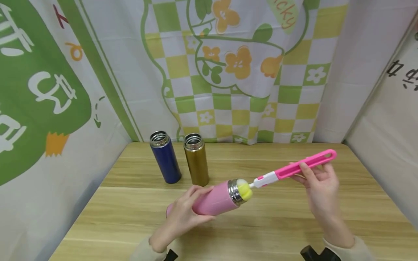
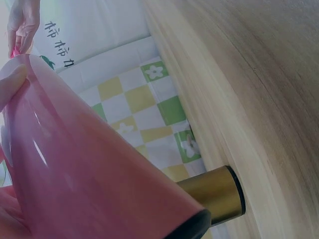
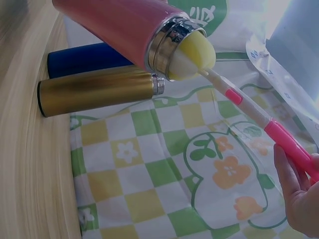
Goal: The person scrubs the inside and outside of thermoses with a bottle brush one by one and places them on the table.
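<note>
My left hand (image 1: pixel 187 210) grips a pink thermos bottle (image 1: pixel 217 200) round its body and holds it tilted, its steel mouth facing up and right. In my right hand (image 1: pixel 321 185) is a pink-handled bottle brush (image 1: pixel 302 166), pinched between thumb and fingers. The brush's yellow and white sponge head (image 1: pixel 244 189) sits in the mouth of the thermos, partly inside and bulging out. The right wrist view shows the sponge (image 3: pixel 197 52) against the steel rim. Seen from the left wrist, the pink thermos (image 2: pixel 84 159) fills much of the view and hides most of the brush.
A blue thermos (image 1: pixel 166 159) and a gold thermos (image 1: pixel 196 161) stand upright and uncapped behind the left hand. They are on a wooden table (image 1: pixel 261 232). A patterned cloth (image 1: pixel 241 108) hangs at the table's back edge, with printed cloth on both sides.
</note>
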The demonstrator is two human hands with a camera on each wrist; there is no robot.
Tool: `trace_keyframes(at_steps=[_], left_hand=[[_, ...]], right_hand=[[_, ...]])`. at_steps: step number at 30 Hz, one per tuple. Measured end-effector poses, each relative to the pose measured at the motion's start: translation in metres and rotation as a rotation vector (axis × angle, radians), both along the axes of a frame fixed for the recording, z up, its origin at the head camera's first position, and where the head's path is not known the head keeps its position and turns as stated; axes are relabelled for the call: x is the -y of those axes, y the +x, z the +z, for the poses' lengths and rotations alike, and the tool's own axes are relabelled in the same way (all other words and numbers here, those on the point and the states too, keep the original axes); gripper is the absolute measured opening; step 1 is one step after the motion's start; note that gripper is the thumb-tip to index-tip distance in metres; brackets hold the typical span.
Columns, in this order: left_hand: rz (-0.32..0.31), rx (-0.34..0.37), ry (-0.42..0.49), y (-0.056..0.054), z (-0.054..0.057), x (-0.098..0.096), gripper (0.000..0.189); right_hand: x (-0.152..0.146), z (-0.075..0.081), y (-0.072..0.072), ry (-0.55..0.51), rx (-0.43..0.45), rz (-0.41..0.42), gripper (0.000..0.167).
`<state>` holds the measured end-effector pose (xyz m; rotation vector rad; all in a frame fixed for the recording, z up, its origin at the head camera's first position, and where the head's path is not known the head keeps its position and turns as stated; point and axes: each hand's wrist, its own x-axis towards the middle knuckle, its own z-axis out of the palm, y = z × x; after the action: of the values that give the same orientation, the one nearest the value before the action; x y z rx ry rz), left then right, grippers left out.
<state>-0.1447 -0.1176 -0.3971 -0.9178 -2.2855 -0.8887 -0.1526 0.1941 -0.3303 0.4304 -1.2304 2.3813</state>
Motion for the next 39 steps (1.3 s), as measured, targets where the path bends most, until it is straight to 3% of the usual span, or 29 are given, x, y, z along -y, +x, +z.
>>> trace_keyframes(at_steps=[6, 13, 14, 17, 18, 20, 21, 24, 25, 30, 39], left_hand=[[0.025, -0.042, 0.01, -0.001, -0.001, 0.002, 0.077], [0.058, -0.023, -0.01, 0.0, 0.001, 0.002, 0.075], [0.059, -0.029, -0.01, 0.0, 0.001, 0.002, 0.075], [0.059, -0.048, -0.004, -0.001, 0.002, 0.002, 0.075], [0.056, -0.056, 0.0, -0.001, 0.002, 0.002, 0.076], [0.047, -0.06, 0.005, -0.001, 0.001, 0.003, 0.076], [0.045, -0.055, 0.005, -0.001, 0.002, 0.003, 0.076], [0.045, -0.038, 0.001, -0.001, 0.0, 0.005, 0.075], [0.047, -0.033, 0.001, -0.001, 0.0, 0.005, 0.075], [0.033, -0.044, 0.009, -0.001, 0.002, 0.002, 0.076], [0.011, -0.058, 0.029, -0.002, 0.004, -0.005, 0.075]], right_hand=[[0.007, -0.002, -0.001, 0.014, -0.007, 0.004, 0.018], [0.01, -0.01, -0.001, 0.068, -0.006, 0.016, 0.019], [0.002, -0.03, -0.013, 0.05, -0.026, 0.041, 0.019], [0.003, -0.035, -0.014, 0.064, -0.031, 0.038, 0.022], [-0.004, -0.056, -0.026, 0.045, -0.059, 0.065, 0.022], [-0.005, -0.061, -0.029, 0.06, -0.055, 0.076, 0.024], [-0.001, -0.056, -0.025, 0.094, -0.062, 0.07, 0.023], [-0.011, -0.082, -0.04, 0.149, -0.065, 0.076, 0.027], [-0.008, -0.076, -0.036, 0.19, -0.063, 0.058, 0.028], [-0.009, -0.116, -0.053, 0.278, -0.091, 0.077, 0.032], [0.01, -0.131, -0.05, 0.366, -0.041, 0.096, 0.033]])
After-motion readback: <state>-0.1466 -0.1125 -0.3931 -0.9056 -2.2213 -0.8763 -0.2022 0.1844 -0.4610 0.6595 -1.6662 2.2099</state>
